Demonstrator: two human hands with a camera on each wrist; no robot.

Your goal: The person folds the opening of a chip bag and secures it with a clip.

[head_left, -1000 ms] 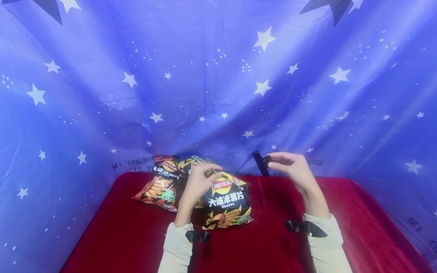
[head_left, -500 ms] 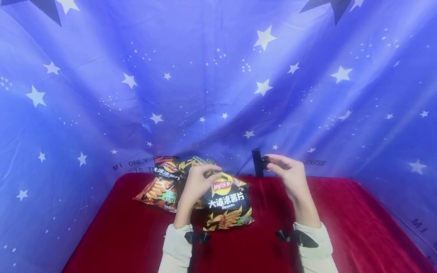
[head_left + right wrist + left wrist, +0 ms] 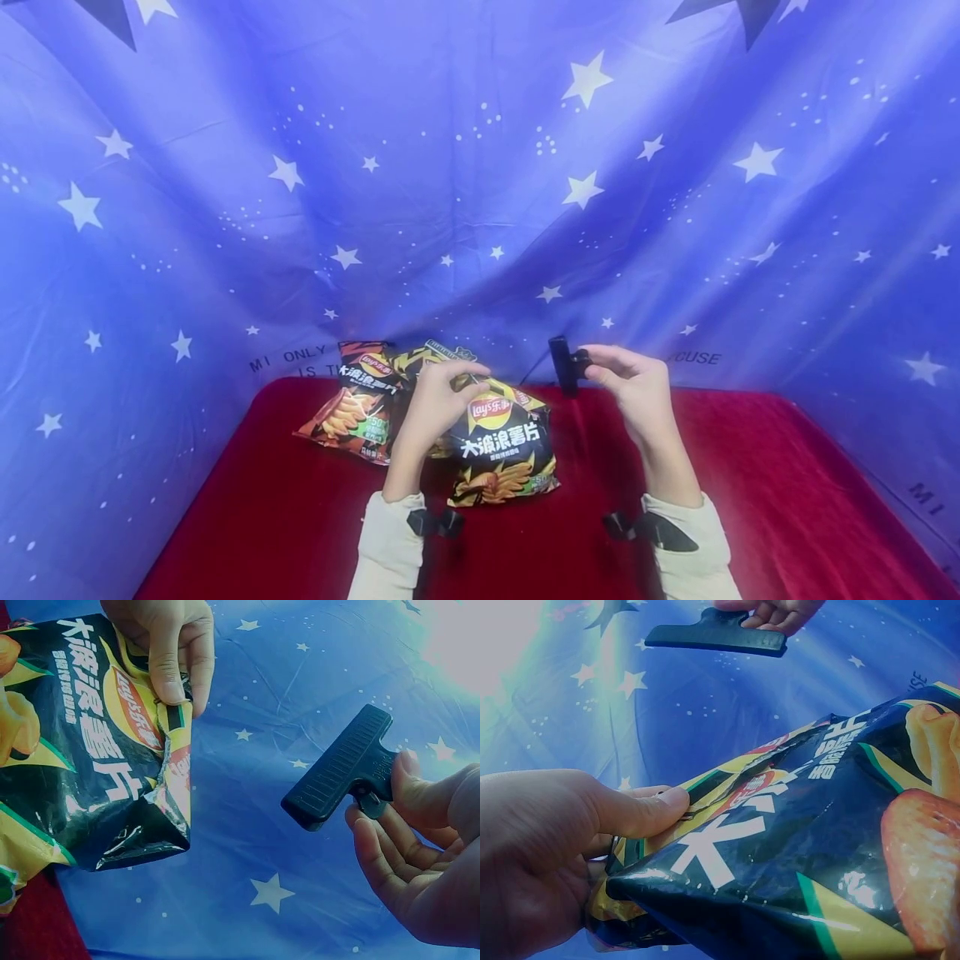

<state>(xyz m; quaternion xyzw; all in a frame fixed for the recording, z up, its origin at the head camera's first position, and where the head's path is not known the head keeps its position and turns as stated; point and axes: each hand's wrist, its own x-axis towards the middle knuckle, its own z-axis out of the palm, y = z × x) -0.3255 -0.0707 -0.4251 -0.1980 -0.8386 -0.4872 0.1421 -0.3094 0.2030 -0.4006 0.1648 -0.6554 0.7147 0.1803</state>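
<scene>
My left hand [image 3: 438,400] pinches the folded top edge of a black-and-yellow Lay's chip bag [image 3: 498,454], thumb in front and fingers behind. In the left wrist view the bag's upper part [image 3: 780,817] shows creases along the fold. To the right, my right hand [image 3: 637,387] holds a black bag clip [image 3: 341,769] by its handles between thumb and fingers. The clip's long ridged bar points away from the hand and stands apart from the bag. Seen from the left wrist, the clip [image 3: 716,637] hangs beyond the folded edge.
A red-brown chip bag [image 3: 356,408] lies at the left on the red cloth-covered table [image 3: 750,500]. Another yellow-and-black bag [image 3: 408,362] is partly hidden behind my left hand. A blue star-printed curtain [image 3: 450,208] hangs close behind the table.
My right hand has shifted slightly left with the clip, bringing it a little nearer the bag, and the clip has turned more upright. The left hand keeps its pinch on the bag.
</scene>
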